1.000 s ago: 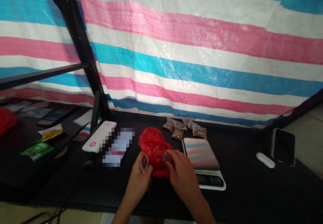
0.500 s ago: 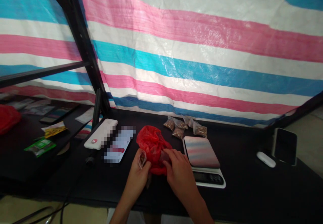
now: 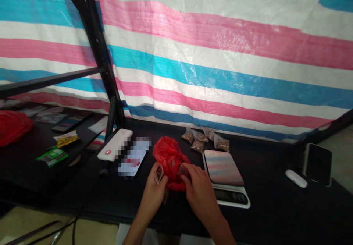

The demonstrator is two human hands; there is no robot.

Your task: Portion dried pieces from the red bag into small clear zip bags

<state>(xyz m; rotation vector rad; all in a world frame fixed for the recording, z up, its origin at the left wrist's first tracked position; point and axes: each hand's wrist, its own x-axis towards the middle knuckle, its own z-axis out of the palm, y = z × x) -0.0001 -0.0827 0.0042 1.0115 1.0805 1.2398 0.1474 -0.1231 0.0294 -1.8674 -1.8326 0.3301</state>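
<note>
My left hand (image 3: pixel 156 186) is closed around a small clear zip bag (image 3: pixel 159 174), whose mouth gapes and shows brown bits inside. A crumpled red plastic bag (image 3: pixel 167 151) stands between my hands, its top loosely gathered. On its right side my right hand (image 3: pixel 199 186) has thumb and fingers pinched on a translucent piece of plastic (image 3: pixel 182 170), its exact kind unclear. A white digital scale (image 3: pixel 224 167) with a shiny plate sits just right of that hand. Several small filled clear bags (image 3: pixel 198 145) lie behind the scale.
Left of the red bag lie a phone with a lit screen (image 3: pixel 135 158) and a white power bank (image 3: pixel 115 145). A white earbud case (image 3: pixel 296 178) and an upright phone (image 3: pixel 317 164) are at right. Green (image 3: pixel 53 156) and yellow (image 3: pixel 67 138) packets lie far left, beyond a black frame post (image 3: pixel 106 68).
The view has shifted slightly, so everything appears a little further right. Both hands keep their holds beside the red bag, with barely any other movement.
</note>
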